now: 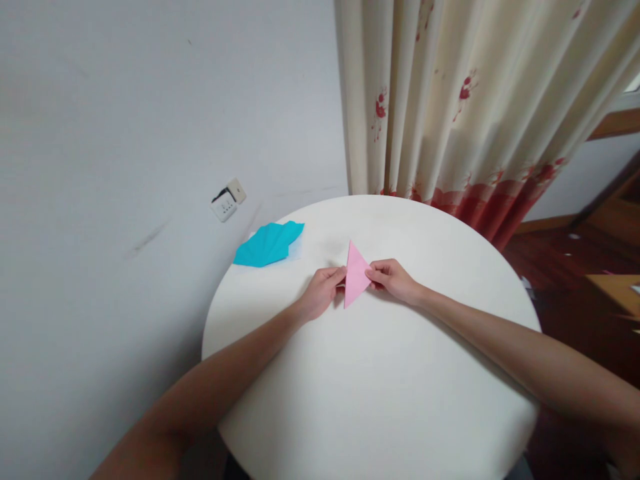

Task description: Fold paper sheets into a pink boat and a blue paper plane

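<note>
A pink piece of paper (355, 273), folded into a triangle, is held between my two hands a little above the table. My left hand (324, 288) pinches its long left edge, thumb on top. At the opposite side, my right hand (393, 279) grips the right-hand corner between thumb and fingers. The fingers beneath the paper are partly hidden. To the left of my left hand lies a creased blue paper shape (270, 244) with fan-like folds, resting on a pale sheet.
The round white table (380, 387) stands close to a wall with a socket (224, 207). A cream curtain (440, 100) with red patterns hangs behind it. At the far right is a wooden surface (613, 293) above a dark reddish floor.
</note>
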`<move>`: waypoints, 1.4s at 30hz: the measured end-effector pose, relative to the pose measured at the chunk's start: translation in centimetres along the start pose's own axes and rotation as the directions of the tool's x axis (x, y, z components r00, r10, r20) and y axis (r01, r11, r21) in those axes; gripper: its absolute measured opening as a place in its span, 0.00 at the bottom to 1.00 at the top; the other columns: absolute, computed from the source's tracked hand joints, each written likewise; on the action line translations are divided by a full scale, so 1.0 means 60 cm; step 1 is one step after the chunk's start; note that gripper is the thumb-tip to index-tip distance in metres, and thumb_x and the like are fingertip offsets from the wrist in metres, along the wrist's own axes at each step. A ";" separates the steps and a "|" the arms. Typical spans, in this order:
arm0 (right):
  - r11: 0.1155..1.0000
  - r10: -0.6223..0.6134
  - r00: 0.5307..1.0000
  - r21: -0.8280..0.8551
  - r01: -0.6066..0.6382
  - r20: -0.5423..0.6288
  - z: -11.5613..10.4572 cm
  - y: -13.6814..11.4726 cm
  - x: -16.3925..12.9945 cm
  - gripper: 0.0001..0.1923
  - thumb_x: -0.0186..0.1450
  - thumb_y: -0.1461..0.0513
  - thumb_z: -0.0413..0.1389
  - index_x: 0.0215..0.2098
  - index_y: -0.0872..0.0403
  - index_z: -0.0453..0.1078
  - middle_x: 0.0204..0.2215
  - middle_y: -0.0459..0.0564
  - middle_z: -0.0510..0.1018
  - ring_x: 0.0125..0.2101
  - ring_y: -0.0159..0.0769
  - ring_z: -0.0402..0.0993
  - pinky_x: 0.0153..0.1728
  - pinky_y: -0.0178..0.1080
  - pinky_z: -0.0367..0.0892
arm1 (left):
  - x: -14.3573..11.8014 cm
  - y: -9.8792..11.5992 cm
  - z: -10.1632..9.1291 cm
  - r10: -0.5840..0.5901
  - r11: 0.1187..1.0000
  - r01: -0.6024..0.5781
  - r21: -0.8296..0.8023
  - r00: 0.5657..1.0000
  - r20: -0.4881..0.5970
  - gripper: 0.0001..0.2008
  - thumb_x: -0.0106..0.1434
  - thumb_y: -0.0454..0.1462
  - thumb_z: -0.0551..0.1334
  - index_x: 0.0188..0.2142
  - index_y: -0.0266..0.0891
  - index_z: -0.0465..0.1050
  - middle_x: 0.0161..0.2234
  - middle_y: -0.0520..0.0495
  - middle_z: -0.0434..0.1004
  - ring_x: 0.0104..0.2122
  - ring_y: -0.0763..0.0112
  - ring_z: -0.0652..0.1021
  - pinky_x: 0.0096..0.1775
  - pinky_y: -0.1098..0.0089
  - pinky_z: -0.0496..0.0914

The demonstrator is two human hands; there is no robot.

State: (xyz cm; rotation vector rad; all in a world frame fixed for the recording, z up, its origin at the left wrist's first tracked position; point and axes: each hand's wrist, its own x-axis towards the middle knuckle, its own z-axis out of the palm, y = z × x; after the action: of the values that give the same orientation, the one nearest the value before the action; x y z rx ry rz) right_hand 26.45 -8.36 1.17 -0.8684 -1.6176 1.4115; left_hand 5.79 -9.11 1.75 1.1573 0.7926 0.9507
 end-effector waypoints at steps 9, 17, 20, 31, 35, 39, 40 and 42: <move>1.000 -0.005 0.999 0.001 0.005 0.038 0.002 0.003 -0.001 0.30 0.59 0.38 0.59 0.23 0.55 0.66 0.17 0.43 0.66 0.18 0.26 0.54 0.21 0.34 0.47 | 0.000 -0.003 -0.004 0.055 0.998 -0.056 0.036 0.998 0.019 0.24 0.52 0.54 0.73 0.30 0.33 0.81 0.29 0.43 0.79 0.28 0.67 0.76 0.34 0.67 0.69; 1.000 -0.011 1.000 -0.018 0.011 0.011 0.002 0.005 0.001 0.30 0.58 0.38 0.59 0.23 0.55 0.67 0.18 0.43 0.67 0.19 0.26 0.55 0.21 0.34 0.50 | -0.001 0.000 -0.004 0.046 0.995 -0.049 0.084 0.998 0.038 0.22 0.55 0.52 0.71 0.32 0.33 0.82 0.30 0.42 0.79 0.30 0.66 0.76 0.36 0.67 0.68; 1.000 -0.009 1.000 -0.018 0.009 0.001 0.001 0.007 0.002 0.29 0.59 0.38 0.59 0.24 0.55 0.67 0.19 0.44 0.68 0.20 0.27 0.57 0.22 0.34 0.52 | 0.000 -0.002 -0.008 0.077 0.988 -0.082 0.129 0.996 0.049 0.20 0.60 0.51 0.68 0.33 0.34 0.82 0.31 0.43 0.79 0.31 0.66 0.76 0.36 0.67 0.69; 0.999 -0.038 0.999 -0.008 0.038 -0.029 -0.003 0.020 0.006 0.27 0.61 0.41 0.60 0.25 0.56 0.68 0.19 0.43 0.67 0.21 0.28 0.58 0.24 0.35 0.51 | -0.012 0.024 0.008 0.206 0.917 -0.192 0.350 0.979 -0.004 0.19 0.60 0.51 0.67 0.28 0.36 0.80 0.25 0.47 0.75 0.25 0.71 0.72 0.29 0.71 0.68; 0.999 -0.039 0.999 0.001 0.039 -0.031 -0.003 0.021 0.006 0.26 0.61 0.42 0.59 0.26 0.56 0.68 0.20 0.43 0.67 0.21 0.28 0.58 0.24 0.35 0.52 | -0.013 0.026 0.008 0.243 0.888 -0.222 0.402 0.970 0.000 0.19 0.60 0.51 0.67 0.28 0.36 0.81 0.25 0.47 0.75 0.25 0.71 0.73 0.28 0.72 0.68; 0.998 -0.067 0.995 -0.012 0.067 -0.078 0.001 0.021 0.009 0.22 0.62 0.44 0.60 0.37 0.54 0.68 0.21 0.40 0.67 0.21 0.29 0.59 0.23 0.34 0.53 | -0.011 0.020 0.004 0.308 0.836 -0.274 0.476 0.951 0.005 0.17 0.62 0.47 0.66 0.27 0.35 0.80 0.25 0.47 0.76 0.25 0.72 0.73 0.28 0.73 0.67; 0.995 -0.096 0.987 -0.038 0.091 -0.131 0.002 0.020 0.010 0.20 0.61 0.46 0.61 0.39 0.53 0.67 0.22 0.40 0.67 0.22 0.30 0.60 0.24 0.34 0.55 | -0.010 0.018 0.003 0.322 0.826 -0.284 0.486 0.947 0.004 0.16 0.62 0.46 0.65 0.27 0.35 0.80 0.25 0.47 0.75 0.24 0.73 0.73 0.28 0.74 0.67; 0.979 -0.183 0.944 -0.142 0.148 -0.275 0.004 0.018 0.010 0.18 0.59 0.51 0.63 0.39 0.51 0.64 0.25 0.40 0.67 0.24 0.31 0.62 0.26 0.35 0.58 | -0.007 0.013 0.001 0.343 0.818 -0.293 0.495 0.939 -0.011 0.15 0.62 0.44 0.65 0.28 0.34 0.80 0.25 0.48 0.75 0.23 0.74 0.73 0.27 0.75 0.67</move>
State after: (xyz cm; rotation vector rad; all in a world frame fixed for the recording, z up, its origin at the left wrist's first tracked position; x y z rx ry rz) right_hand 25.99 -7.79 0.16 -0.9356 -1.5233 1.0279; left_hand 5.53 -9.42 2.57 1.7376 0.9721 1.1273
